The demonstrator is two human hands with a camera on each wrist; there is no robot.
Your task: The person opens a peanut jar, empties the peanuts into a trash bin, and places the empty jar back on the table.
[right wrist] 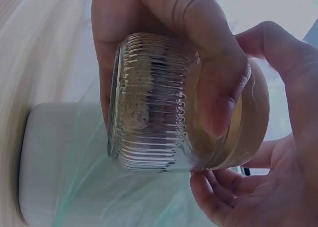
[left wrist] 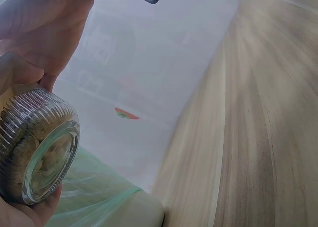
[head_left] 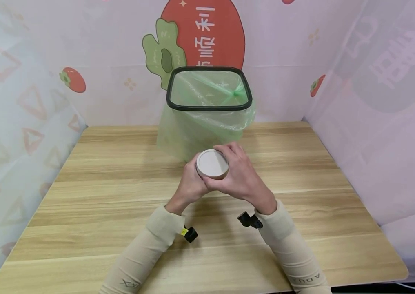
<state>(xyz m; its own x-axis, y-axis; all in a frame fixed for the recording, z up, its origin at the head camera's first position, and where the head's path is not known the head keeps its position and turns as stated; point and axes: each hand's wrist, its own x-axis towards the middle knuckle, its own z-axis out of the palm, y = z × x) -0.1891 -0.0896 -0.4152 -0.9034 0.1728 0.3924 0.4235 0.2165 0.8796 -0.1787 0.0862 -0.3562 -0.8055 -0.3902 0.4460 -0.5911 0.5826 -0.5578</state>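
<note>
A ribbed glass jar with brownish chunks inside is held up over the table between both hands. Its pale round lid faces the head camera. My left hand grips the glass body, thumb lying across it near the neck in the right wrist view. My right hand curls its fingers and thumb round the lid. The jar's thick clear base shows in the left wrist view. Just beyond the hands stands a bin with a black rim and a green plastic bag draped over it.
The wood-grain table spreads under both arms. Printed cloth walls close it in at the back and both sides. Small black cameras sit on the wrists. The bin's white body shows in the right wrist view.
</note>
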